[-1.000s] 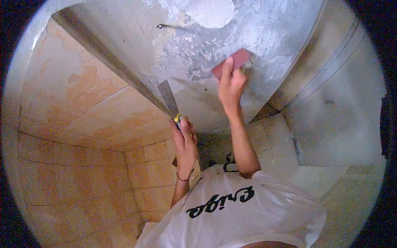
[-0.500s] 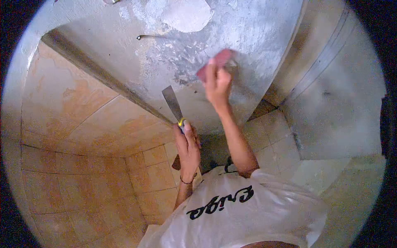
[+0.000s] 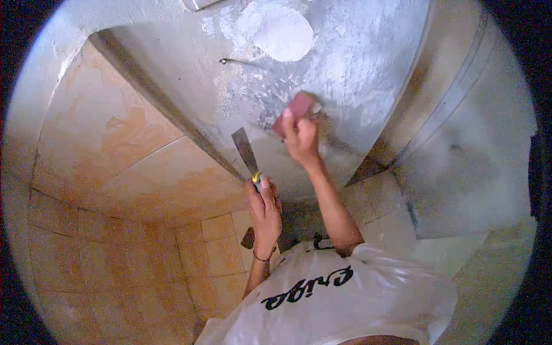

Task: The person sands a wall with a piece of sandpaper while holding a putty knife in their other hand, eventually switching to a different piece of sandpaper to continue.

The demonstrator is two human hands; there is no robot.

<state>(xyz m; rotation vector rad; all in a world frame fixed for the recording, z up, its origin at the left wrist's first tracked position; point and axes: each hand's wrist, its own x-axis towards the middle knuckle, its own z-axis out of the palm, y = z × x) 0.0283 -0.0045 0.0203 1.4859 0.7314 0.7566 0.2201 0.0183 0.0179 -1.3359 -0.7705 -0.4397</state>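
Observation:
My right hand (image 3: 302,142) is closed on a folded piece of reddish sandpaper (image 3: 299,106), which lies against the scuffed grey wall (image 3: 253,95). Lower and to the left, my left hand (image 3: 264,214) grips a putty knife (image 3: 245,150) by its handle, with a yellow band showing at the blade's base. The flat metal blade points up and appears in front of the wall; whether it touches cannot be seen. Flaked, patchy paint surrounds the sandpaper. Above it is a smooth whitish round patch (image 3: 284,34).
A small nail or hook (image 3: 223,61) sticks out of the wall, left of the patch. Orange-stained tiles (image 3: 144,132) cover the left side beyond a dark edge. To the right, a recessed corner (image 3: 411,109) meets another grey wall (image 3: 466,149).
My right hand has slid the sandpaper left and a little down along the wall. The whole view has shifted slightly. My left hand still holds the putty knife in much the same pose.

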